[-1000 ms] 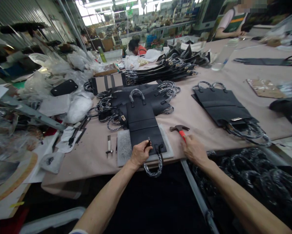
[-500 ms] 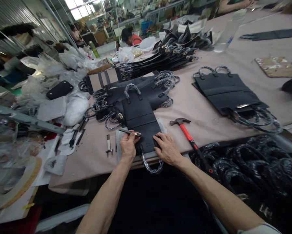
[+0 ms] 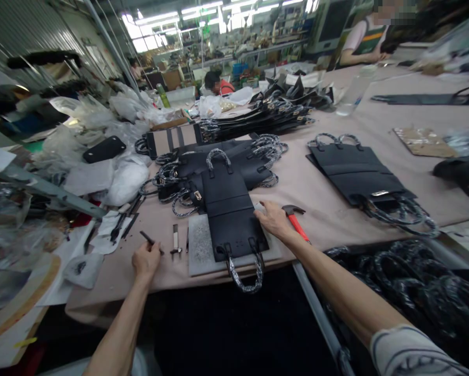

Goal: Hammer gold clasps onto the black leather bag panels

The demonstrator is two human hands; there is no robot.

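Head view: black panel [image 3: 234, 219] on slab [image 3: 200, 248], between the hands, long axis running near to far. Right hand [image 3: 276, 221] nearer, loosely open by panel's right edge, contact unclear; left hand [image 3: 145, 262] well apart, fingers closed round dark rod [image 3: 146, 238].

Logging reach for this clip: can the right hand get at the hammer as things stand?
Probably yes: the hammer lies beside the right hand, its head and upper handle uncovered, though the forearm hides the handle's end.
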